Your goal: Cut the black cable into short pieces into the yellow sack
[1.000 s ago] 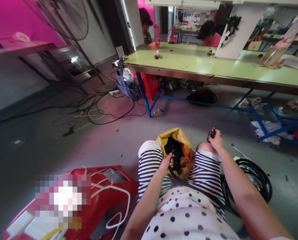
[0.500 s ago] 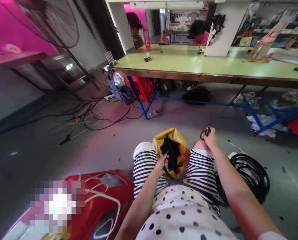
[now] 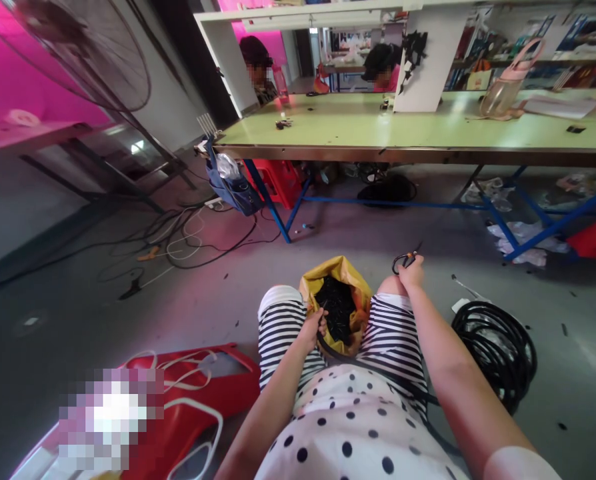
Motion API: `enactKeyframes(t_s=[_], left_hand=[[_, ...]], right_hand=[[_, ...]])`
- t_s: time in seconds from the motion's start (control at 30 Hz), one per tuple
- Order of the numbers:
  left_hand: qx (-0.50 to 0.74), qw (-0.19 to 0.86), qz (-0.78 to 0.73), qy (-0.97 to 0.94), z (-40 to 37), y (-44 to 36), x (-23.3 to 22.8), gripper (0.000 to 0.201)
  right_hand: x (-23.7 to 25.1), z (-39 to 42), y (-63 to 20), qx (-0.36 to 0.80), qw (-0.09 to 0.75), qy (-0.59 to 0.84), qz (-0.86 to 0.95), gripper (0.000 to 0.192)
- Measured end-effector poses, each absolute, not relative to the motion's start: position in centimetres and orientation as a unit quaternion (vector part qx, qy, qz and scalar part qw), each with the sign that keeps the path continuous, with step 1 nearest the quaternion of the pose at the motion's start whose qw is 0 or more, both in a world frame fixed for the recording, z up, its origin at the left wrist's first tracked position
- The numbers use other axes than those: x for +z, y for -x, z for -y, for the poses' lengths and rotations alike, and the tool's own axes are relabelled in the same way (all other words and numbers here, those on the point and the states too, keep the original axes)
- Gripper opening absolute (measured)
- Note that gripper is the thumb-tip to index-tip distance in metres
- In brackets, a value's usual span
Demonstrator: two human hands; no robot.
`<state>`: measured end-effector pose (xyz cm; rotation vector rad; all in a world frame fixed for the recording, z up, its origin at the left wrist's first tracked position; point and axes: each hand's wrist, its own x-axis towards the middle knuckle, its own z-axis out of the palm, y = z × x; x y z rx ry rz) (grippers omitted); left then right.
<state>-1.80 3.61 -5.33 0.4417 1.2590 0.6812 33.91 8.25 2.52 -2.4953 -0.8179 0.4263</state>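
Observation:
My left hand is closed around the end of a black cable or tube, over the near left rim of a yellow bag. Small black pieces fill much of the bag, which stands between my knees. From my left hand the black length runs across my lap toward a black coil on the floor at my right. Over my right knee, my right hand grips a pair of scissors with dark handles and an orange spot at the pivot. Their blades point up and away, apart from the black length.
A red stool bearing white cords and a blurred-out bright object is at my left. Ahead stands a green-topped table with blue legs; a blue bag hangs at its left end. Loose cables lie on the floor. Two people sit beyond the table.
The whole view has shifted slightly, so my hands and the bag appear a little farther left. In my right hand the scissors have turned a bit. My left hand keeps its hold.

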Motion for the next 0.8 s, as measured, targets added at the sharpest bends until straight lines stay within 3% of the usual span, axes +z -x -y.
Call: enactKeyframes(t_s=[0.2, 0.4, 0.5, 0.63, 0.8], left_hand=[[0.312, 0.722, -0.594, -0.168, -3.7, 1.8, -4.2, 0.029], [0.315, 0.713, -0.609, -0.145, -3.4, 1.2, -3.6, 0.031], [0.315, 0.711, -0.613, -0.139, -3.2, 1.0, -3.2, 0.031], [0.316, 0.715, -0.608, -0.134, -3.2, 1.1, -2.7, 0.033], [0.32, 0.723, -0.599, -0.127, -3.2, 1.8, -2.8, 0.03]], right_hand=[[2.9, -5.4, -30.7, 0.186, 0.449, 0.821, 0.299, 0.065], [0.6, -1.0, -23.9, 0.33, 0.541, 0.673, 0.382, 0.064], [-0.6, 1.0, -21.2, 0.393, 0.473, 0.672, 0.414, 0.065], [-0.7, 2.8, -19.9, 0.31, 0.318, 0.696, 0.564, 0.057], [0.4, 3.4, -19.6, 0.266, 0.146, 0.657, 0.69, 0.066]])
